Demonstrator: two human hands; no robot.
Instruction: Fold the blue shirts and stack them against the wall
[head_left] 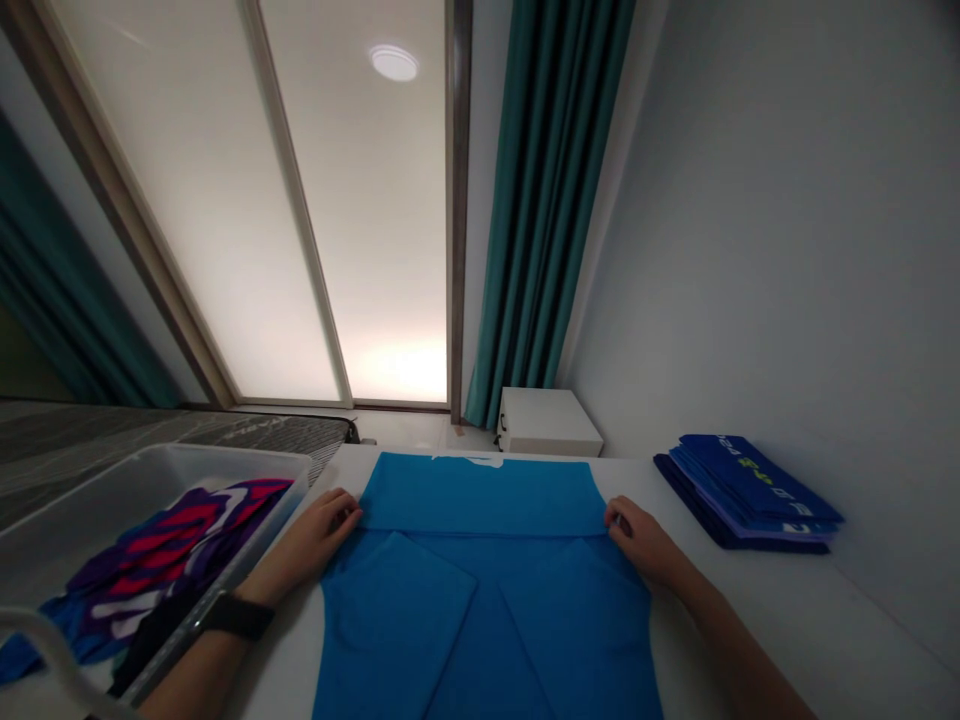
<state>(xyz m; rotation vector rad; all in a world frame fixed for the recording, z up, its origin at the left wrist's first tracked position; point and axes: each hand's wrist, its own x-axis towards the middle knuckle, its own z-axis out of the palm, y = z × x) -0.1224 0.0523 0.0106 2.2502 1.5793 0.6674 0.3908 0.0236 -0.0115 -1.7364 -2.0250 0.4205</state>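
Note:
A blue shirt [487,620] lies flat on the white table, its two sleeves folded inward over the body. The far end is turned over into a straight band, with a bit of white print at its far edge. My left hand [334,522] pinches the left end of that band's fold. At the right end, my right hand [631,532] grips the fabric in the same way, fingers curled closed. A dark band circles my left wrist. The near part of the shirt runs out of view at the bottom.
A clear plastic bin [247,462] with crumpled purple, red and blue clothes [172,550] stands at left. A stack of folded blue garments [750,495] sits on the white table [757,620] at right, near the wall. Beyond are a white cabinet [551,420] and teal curtain [551,200].

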